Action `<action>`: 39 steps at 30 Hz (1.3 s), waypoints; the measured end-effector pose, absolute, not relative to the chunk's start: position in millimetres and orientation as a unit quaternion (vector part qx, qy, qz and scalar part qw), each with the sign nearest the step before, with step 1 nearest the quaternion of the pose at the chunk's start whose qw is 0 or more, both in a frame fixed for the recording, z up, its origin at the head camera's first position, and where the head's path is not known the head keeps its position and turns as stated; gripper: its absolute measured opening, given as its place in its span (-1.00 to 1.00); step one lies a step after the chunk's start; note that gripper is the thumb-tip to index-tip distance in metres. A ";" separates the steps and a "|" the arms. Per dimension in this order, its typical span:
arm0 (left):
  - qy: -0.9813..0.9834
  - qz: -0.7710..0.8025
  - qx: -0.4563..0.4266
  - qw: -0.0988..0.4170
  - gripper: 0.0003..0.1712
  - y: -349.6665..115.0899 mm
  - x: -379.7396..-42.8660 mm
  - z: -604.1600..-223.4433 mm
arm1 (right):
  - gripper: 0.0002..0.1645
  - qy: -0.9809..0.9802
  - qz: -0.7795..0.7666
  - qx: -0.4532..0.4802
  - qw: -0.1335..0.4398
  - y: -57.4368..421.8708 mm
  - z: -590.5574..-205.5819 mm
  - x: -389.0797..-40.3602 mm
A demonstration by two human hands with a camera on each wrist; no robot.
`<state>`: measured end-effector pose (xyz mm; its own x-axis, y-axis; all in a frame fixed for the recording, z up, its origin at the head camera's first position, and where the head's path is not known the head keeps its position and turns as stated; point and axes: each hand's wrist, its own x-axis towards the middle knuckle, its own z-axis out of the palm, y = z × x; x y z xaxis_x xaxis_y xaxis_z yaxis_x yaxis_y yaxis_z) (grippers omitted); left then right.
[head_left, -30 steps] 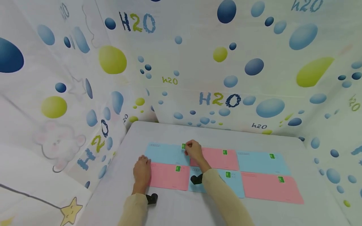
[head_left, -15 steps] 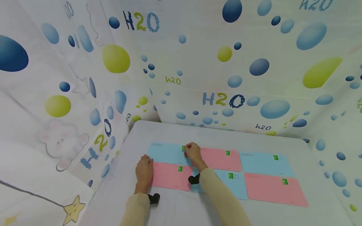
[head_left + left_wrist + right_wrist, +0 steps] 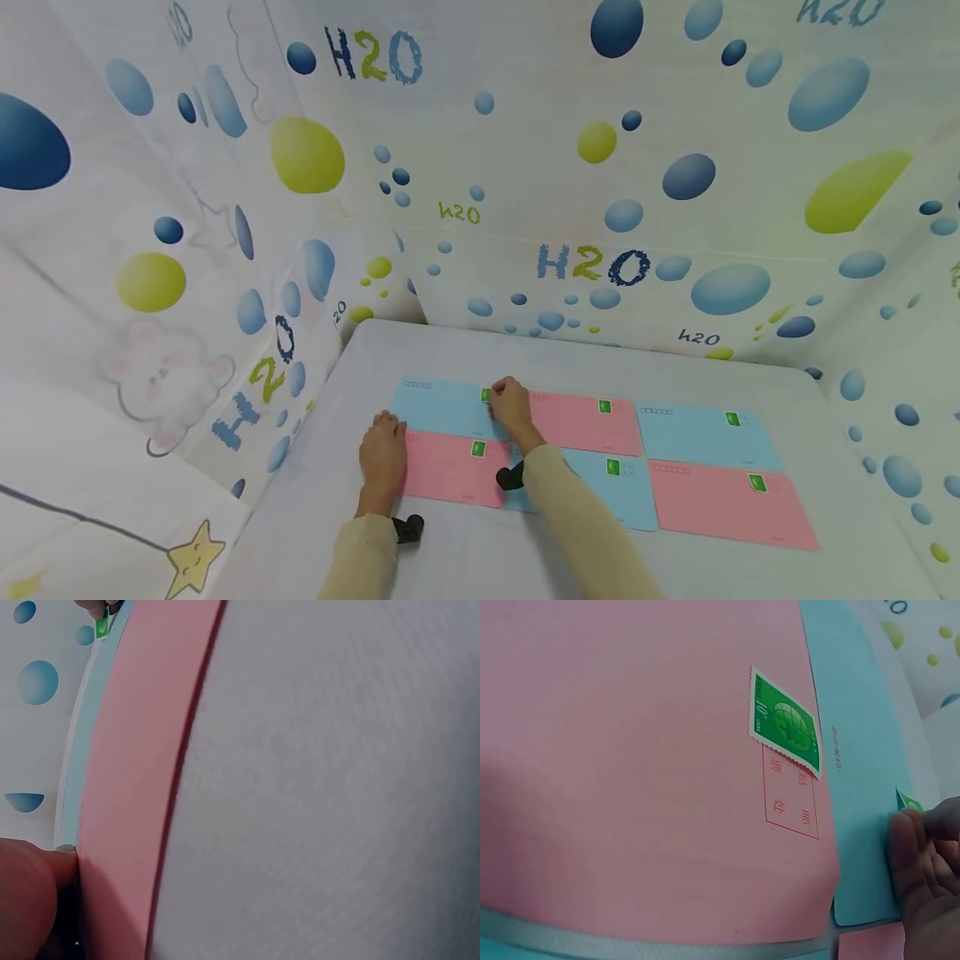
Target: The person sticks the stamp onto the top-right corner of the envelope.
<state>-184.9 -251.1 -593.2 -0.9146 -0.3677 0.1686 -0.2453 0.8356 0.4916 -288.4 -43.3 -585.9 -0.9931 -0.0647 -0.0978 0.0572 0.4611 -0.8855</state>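
Note:
At the upper right corner of the far-left blue envelope point(image 3: 442, 410), my right hand point(image 3: 512, 408) pinches a small green postage stamp point(image 3: 907, 800) between thumb and fingers. Part of that stamp is covered by the fingertips. My left hand point(image 3: 382, 457) rests at the left edges of the blue envelope and the pink envelope point(image 3: 442, 477) in front of it. In the left wrist view the thumb point(image 3: 66, 856) touches the edge where the two envelopes meet. The pink envelope bears a similar green stamp point(image 3: 784, 724), set partly over a printed red box.
To the right lie more envelopes with green stamps: a far pink one point(image 3: 585, 421), a near blue one point(image 3: 618, 496), a far blue one point(image 3: 697, 437) and a near pink one point(image 3: 731, 504). A white cloth point(image 3: 465, 550) covers the table, with patterned curtains point(image 3: 525, 167) behind.
The head view has shifted slightly. My right hand has come down a little at the blue envelope's corner, still pinching the stamp. My left hand stays at the left edges.

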 end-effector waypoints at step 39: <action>-0.951 -0.231 0.160 0.132 -0.61 -248.2 -183.3 -592.9 | -0.85 0.935 -0.331 -0.125 0.020 -52.0 -583.3 -291.3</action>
